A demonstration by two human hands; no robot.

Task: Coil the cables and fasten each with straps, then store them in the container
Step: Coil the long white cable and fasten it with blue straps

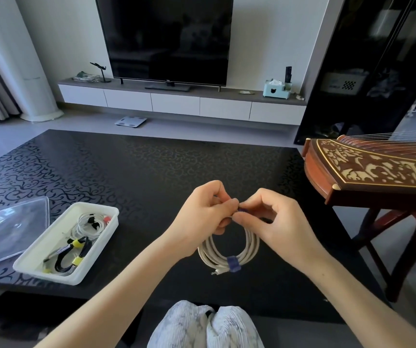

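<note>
We see the white cable (pixel 227 249) wound into a neat round coil of several loops, hanging over the black patterned table (pixel 151 167) just off its middle, toward five o'clock. A blue strap (pixel 233 263) wraps the loops at the coil's six o'clock, and a metal plug tip (pixel 214 272) pokes out at about seven. At the coil's twelve o'clock the left hand (pixel 207 212) has its fingers curled round the loops, while the right hand (pixel 272 222) pinches the upper strap (pixel 242 210) (also blue, mostly hidden) between thumb and forefinger. The two hands touch there.

At nine o'clock from the coil, well apart, lies the white container (pixel 51 271), holding a black cable (pixel 62 262) with yellow straps and a thin pale cable (pixel 82 223). Its clear lid (pixel 13 232) rests just beside it, farther toward nine.
</note>
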